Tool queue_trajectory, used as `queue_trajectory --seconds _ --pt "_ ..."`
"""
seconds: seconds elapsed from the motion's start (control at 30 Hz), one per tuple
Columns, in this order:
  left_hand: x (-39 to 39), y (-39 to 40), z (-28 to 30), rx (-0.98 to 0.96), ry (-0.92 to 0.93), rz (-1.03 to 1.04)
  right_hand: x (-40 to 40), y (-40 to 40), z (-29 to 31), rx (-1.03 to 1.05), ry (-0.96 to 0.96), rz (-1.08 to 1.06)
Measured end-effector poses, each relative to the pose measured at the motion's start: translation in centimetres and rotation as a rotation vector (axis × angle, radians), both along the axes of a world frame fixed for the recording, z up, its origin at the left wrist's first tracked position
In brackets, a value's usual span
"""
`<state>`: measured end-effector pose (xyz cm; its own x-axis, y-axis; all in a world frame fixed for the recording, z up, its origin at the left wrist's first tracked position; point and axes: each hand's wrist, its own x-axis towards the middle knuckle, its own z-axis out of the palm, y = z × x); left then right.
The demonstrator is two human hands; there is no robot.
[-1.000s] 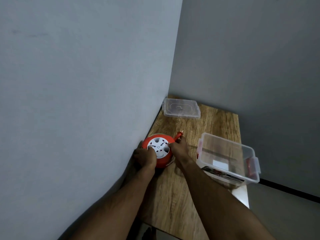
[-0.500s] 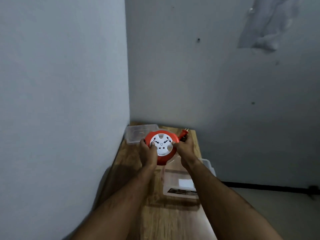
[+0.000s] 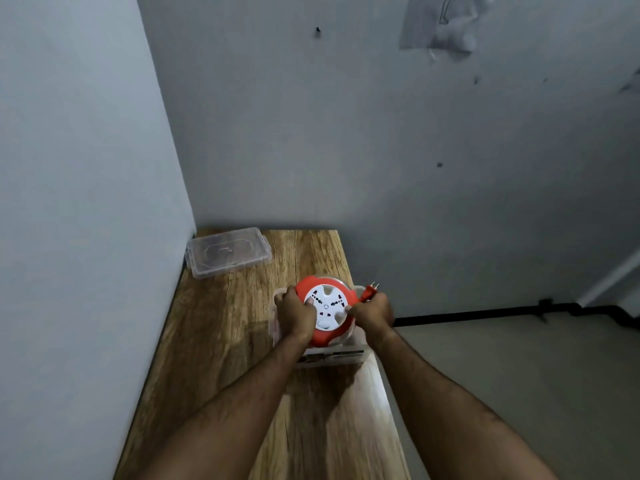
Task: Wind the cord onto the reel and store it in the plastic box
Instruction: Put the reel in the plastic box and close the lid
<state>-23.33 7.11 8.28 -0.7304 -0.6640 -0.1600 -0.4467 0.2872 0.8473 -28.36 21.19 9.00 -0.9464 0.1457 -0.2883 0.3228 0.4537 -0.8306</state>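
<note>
1. The reel (image 3: 325,310), which one second ago was low over the desk (image 3: 221,341) near the left wall, is now held over the open plastic box (image 3: 330,358).
2. Both hands, the left hand (image 3: 294,315) and the right hand (image 3: 374,311), moved with it to the right.
3. The plug (image 3: 371,292) now points past the far right side of the box.

- No text, brand, number or sign can be read anywhere in the head view.
- The white face of the reel (image 3: 325,308) carries dark and red socket marks, but no lettering can be made out on it.
- The plastic box (image 3: 330,356) has a dark printed label on its near wall, under the hands; it is too blurred and small to read.
- The clear lid (image 3: 227,252) on the worktop shows moulded relief only, no legible words.
</note>
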Motion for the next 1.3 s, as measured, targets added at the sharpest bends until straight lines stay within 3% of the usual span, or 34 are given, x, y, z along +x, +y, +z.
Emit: queue_trajectory --seconds 0.4,0.6,0.7,0.83,0.9,1.0,1.1,1.2,1.3 --pt "0.8 -0.9 -0.9 -0.155 -0.361 -0.131 1.9 -1.7 -1.0 0.229 0.015 0.139" --pt "1.0 -1.2 -1.1 -0.179 -0.406 -0.179 1.3 -2.4 -0.7 0.302 -0.027 0.209" --pt "1.1 -1.5 -0.7 -0.186 -0.386 -0.199 1.7 -2.1 -0.5 0.485 0.085 0.244" --pt "2.0 -1.4 0.0 -0.226 -0.283 -0.124 2.5 -0.5 -1.4 0.657 0.457 0.115" --pt "2.5 -1.5 0.8 -0.300 -0.128 -0.025 1.9 0.5 -2.6 0.587 0.551 0.078" --pt "2.9 -2.6 1.4 -0.341 0.025 0.059 0.5 2.0 -3.9 0.312 0.379 0.030" --pt "3.3 -4.5 0.2 -0.170 -0.047 0.092 -0.1 2.5 -4.8 0.016 0.166 -0.005" --pt "4.2 -5.0 -1.3 0.066 -0.116 0.111 -0.5 2.4 -6.0 -0.096 0.085 0.026" --pt "4.5 -4.7 -2.0 0.175 -0.082 0.121 -1.0 2.2 -6.3 -0.165 0.054 0.067"
